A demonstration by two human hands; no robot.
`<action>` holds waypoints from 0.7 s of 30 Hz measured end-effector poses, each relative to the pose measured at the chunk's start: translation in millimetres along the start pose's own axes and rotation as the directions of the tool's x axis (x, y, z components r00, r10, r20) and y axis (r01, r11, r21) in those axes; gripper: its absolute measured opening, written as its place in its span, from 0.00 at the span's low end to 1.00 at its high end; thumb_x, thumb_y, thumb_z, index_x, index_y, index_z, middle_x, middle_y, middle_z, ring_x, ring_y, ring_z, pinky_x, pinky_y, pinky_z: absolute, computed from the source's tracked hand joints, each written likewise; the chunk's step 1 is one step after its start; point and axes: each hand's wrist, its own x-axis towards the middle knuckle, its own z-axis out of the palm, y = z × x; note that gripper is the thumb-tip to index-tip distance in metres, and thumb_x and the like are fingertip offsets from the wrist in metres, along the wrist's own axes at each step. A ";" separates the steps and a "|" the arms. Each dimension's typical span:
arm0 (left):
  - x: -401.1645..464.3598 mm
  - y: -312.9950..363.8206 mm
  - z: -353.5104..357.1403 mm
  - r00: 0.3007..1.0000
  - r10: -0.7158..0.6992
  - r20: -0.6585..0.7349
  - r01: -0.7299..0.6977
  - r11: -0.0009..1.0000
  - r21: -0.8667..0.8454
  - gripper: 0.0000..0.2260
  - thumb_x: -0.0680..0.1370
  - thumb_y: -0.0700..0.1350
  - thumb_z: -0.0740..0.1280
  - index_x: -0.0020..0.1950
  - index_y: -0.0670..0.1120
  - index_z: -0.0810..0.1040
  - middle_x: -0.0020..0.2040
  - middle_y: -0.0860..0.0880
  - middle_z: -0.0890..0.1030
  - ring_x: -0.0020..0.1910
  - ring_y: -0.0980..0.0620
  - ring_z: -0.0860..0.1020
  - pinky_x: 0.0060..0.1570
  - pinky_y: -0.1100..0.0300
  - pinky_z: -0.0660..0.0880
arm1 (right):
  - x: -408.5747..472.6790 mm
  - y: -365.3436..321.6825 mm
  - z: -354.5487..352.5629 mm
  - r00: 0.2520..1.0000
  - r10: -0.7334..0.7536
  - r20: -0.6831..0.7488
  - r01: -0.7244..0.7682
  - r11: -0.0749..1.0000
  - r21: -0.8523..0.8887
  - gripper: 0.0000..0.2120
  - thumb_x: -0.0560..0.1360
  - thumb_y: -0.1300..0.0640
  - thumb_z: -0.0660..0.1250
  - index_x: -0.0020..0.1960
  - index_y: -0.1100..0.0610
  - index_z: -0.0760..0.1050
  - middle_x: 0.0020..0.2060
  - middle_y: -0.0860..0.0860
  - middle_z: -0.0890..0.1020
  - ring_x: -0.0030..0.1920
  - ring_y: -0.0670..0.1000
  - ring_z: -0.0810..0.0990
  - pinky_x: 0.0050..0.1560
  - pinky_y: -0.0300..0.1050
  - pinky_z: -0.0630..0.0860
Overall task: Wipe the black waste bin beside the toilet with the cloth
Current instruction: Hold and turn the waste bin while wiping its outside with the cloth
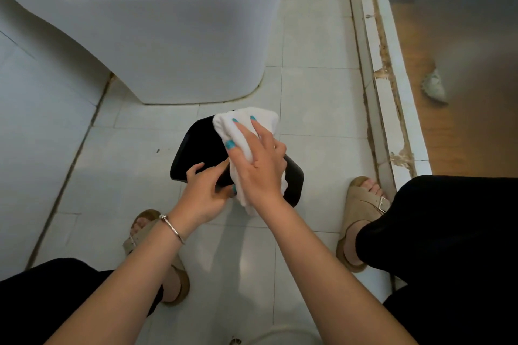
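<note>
The black waste bin (196, 145) sits on the tiled floor (316, 98) just in front of the toilet (173, 36) base, between the person's two sandalled feet, and it looks tipped so that its glossy top faces up toward the camera. Its long axis runs on a diagonal, from the near right corner by the right foot (364, 204) up and away toward the toilet on the left. The left hand (204, 193) grips the near edge of the bin, fingers (196, 169) curled over the rim and thumb beneath, steadying it. The right hand (259, 159) lies on top, fingers spread and fairly straight, pressing the white cloth (244, 131) flat against the bin's right-hand portion; the thumb pins a fold of it. The cloth covers the far right corner and drapes down past the near edge. The uncovered black surface lies to the left of the right hand, so the wipe probably needs to sweep leftward along that diagonal, and the right hand is the nearer one for it.
</note>
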 end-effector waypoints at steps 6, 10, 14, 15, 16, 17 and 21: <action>7.8 3.1 1.5 0.999 0.037 0.018 -0.037 0.999 0.030 0.29 0.73 0.42 0.66 0.73 0.54 0.63 0.57 0.49 0.81 0.57 0.50 0.75 0.65 0.63 0.48 | 13.4 12.8 -8.3 1.000 -0.022 0.000 0.022 0.999 -0.027 0.22 0.74 0.38 0.57 0.69 0.31 0.65 0.72 0.33 0.62 0.61 0.53 0.64 0.61 0.54 0.67; 7.7 -0.4 -0.7 0.998 0.059 0.025 -0.060 0.998 0.031 0.33 0.74 0.40 0.68 0.71 0.61 0.56 0.59 0.51 0.80 0.59 0.50 0.74 0.65 0.62 0.48 | 10.2 18.3 -5.9 0.999 -0.031 -0.024 0.031 0.999 -0.026 0.26 0.72 0.33 0.51 0.71 0.32 0.62 0.72 0.33 0.61 0.62 0.51 0.63 0.62 0.53 0.66; 4.8 -7.4 -6.0 1.000 0.001 0.010 -0.001 1.000 -0.018 0.33 0.75 0.40 0.69 0.69 0.63 0.54 0.63 0.60 0.69 0.67 0.54 0.65 0.66 0.63 0.49 | 16.7 23.1 4.1 0.999 0.035 -0.005 -0.035 0.998 -0.054 0.26 0.73 0.35 0.51 0.71 0.31 0.58 0.72 0.34 0.63 0.62 0.51 0.64 0.61 0.51 0.65; 4.2 -9.1 -7.2 1.000 -0.027 0.005 0.028 0.999 -0.038 0.33 0.75 0.40 0.69 0.70 0.62 0.55 0.65 0.58 0.70 0.68 0.54 0.63 0.68 0.62 0.50 | 20.6 27.7 5.1 0.996 0.085 0.001 -0.085 0.995 -0.060 0.26 0.74 0.35 0.52 0.72 0.32 0.58 0.71 0.35 0.65 0.62 0.52 0.65 0.61 0.52 0.65; 3.2 -11.3 -8.1 0.998 -0.058 0.007 0.058 0.997 -0.058 0.33 0.75 0.41 0.69 0.70 0.61 0.55 0.66 0.56 0.71 0.69 0.51 0.62 0.70 0.59 0.53 | 24.5 34.9 4.8 0.990 0.138 0.008 -0.137 0.988 -0.072 0.26 0.74 0.35 0.52 0.72 0.33 0.59 0.71 0.36 0.66 0.63 0.52 0.65 0.61 0.53 0.65; 2.0 -13.2 -8.6 0.996 -0.084 0.015 0.084 0.994 -0.072 0.33 0.75 0.41 0.69 0.71 0.61 0.55 0.67 0.54 0.72 0.70 0.48 0.62 0.71 0.56 0.55 | 27.6 44.2 3.4 0.982 0.188 0.016 -0.186 0.979 -0.088 0.26 0.75 0.35 0.53 0.72 0.35 0.60 0.70 0.37 0.68 0.63 0.53 0.66 0.60 0.53 0.65; -1.8 -18.8 -9.6 0.992 -0.123 0.035 0.125 0.990 -0.061 0.34 0.76 0.45 0.69 0.70 0.63 0.50 0.68 0.61 0.66 0.72 0.43 0.56 0.68 0.63 0.51 | 30.5 83.9 -9.2 0.923 0.384 0.014 -0.381 0.920 -0.086 0.24 0.74 0.34 0.54 0.68 0.37 0.65 0.63 0.42 0.75 0.63 0.54 0.66 0.57 0.53 0.63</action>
